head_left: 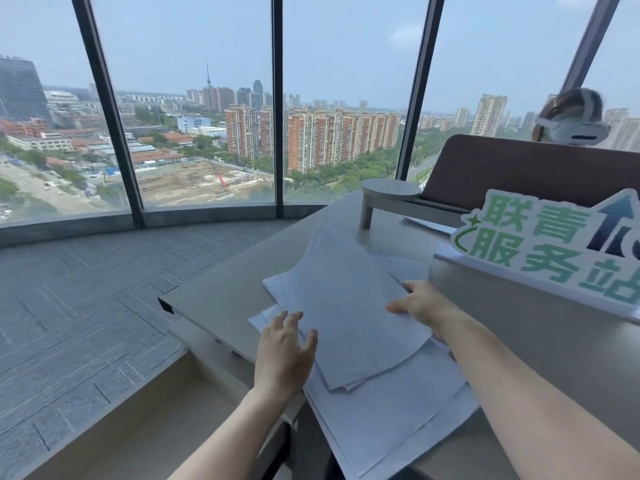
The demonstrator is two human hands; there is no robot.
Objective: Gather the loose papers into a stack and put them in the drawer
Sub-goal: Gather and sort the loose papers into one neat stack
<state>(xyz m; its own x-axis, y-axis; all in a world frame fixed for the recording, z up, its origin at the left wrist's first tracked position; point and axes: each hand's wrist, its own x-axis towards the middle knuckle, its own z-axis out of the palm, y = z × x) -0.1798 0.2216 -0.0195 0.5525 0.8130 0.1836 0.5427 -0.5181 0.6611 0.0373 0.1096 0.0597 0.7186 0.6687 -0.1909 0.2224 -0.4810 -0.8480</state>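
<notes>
Papers (349, 306) under right hand (420, 303), fingers mostly hidden, grip unclear; left hand (284, 355) fingers spread, empty.

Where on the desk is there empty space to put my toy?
Bare desk shows left of the papers, up to the corner, and another patch lies right of them, below the green sign. The middle is crowded: overlapping sheets with the left hand and right hand over them.

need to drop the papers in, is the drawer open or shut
Open: the drawer is pulled out below the desk edge, its inside visible, left of the papers.
</notes>
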